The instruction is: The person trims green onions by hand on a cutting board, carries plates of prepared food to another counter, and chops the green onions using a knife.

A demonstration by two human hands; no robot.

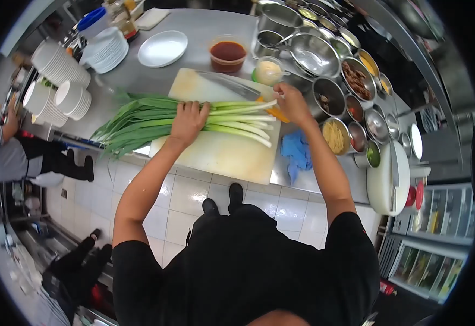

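Head view, from the left: a co-worker [1, 152] stands beyond stacked white bowls [61, 62] and stacked plates [105, 50], with a single white plate [163, 48] farther along the table [199, 27]. Green onions [226, 122] lie across the cutting board [221, 157], leaves overhanging its left side; the left hand [189, 122] holds them, fingers curled over the stalks. A knife [232, 85] rests on the board behind them, near the sauce tub [227, 54]. The right hand [291, 102] is at their white ends, fingers bent; whether they grip one, I cannot tell. Just beside lies a blue cloth [296, 154], then metal bowls [335, 136] of ingredients.
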